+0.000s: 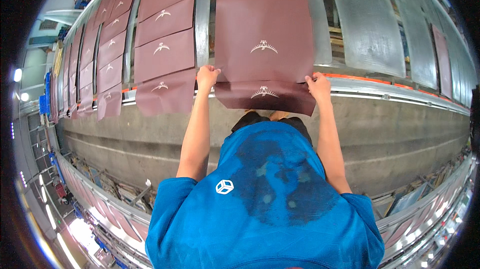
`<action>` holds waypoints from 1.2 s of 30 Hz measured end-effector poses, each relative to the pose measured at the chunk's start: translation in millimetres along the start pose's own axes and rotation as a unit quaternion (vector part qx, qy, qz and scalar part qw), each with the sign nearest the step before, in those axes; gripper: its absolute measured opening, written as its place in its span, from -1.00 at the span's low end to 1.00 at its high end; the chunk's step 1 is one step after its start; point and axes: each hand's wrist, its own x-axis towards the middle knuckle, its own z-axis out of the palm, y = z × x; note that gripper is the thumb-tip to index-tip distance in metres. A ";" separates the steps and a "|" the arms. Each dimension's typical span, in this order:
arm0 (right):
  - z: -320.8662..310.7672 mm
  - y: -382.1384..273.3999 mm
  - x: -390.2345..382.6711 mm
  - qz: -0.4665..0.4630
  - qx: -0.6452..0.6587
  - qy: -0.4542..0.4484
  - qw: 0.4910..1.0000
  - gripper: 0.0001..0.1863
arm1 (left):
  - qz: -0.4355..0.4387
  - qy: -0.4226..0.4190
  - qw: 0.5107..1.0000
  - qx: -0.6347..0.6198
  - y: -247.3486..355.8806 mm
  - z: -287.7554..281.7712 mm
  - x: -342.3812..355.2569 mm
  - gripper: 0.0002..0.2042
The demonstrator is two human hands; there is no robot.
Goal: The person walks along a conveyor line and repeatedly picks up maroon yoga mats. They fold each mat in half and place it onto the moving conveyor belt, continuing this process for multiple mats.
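Observation:
A maroon sheet (265, 19) with a pale winged emblem lies in front of me on the rack, its top end narrower with rounded corners. My left hand (207, 78) pinches its near left corner, and my right hand (319, 87) pinches the near right one. Below that near edge shows another maroon sheet (285, 100) with the same emblem, its lower end hanging over the front rail. How far this second sheet reaches under the first is hidden.
To the left, rows of overlapping maroon sheets (165, 51) cover the rack. Bare grey metal plates (367, 29) stretch to the right, past an orange-striped rail (380, 82). A concrete aisle (400, 124) runs beneath me, and a second rack (100, 196) with maroon sheets stands behind.

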 end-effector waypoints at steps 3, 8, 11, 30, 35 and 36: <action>2.6 -7.8 2.2 0.047 0.026 -0.002 0.999 -0.59 | 0.029 -0.001 0.999 0.027 2.6 -3.1 2.9 -0.71; 10.8 -11.5 5.6 0.052 0.026 0.039 0.998 -0.55 | 0.168 0.084 0.978 0.090 1.5 7.2 -7.3 -0.77; 28.7 16.5 18.9 0.079 0.073 0.027 0.994 -0.55 | 0.198 0.090 0.973 0.079 10.3 8.0 -9.4 -0.78; 26.6 -106.5 -86.4 0.249 0.726 -0.387 0.511 -0.27 | 0.018 -0.304 0.719 -0.625 83.5 -49.2 -24.2 -0.86; 11.5 -68.7 -34.7 0.253 0.819 -0.095 0.506 -0.53 | 0.042 -0.284 0.757 -0.587 95.0 -65.8 -52.5 -0.84; 3.8 -37.5 -18.9 0.262 0.805 -0.070 0.527 -0.67 | 0.056 -0.293 0.761 -0.576 92.6 -65.6 -64.9 -0.83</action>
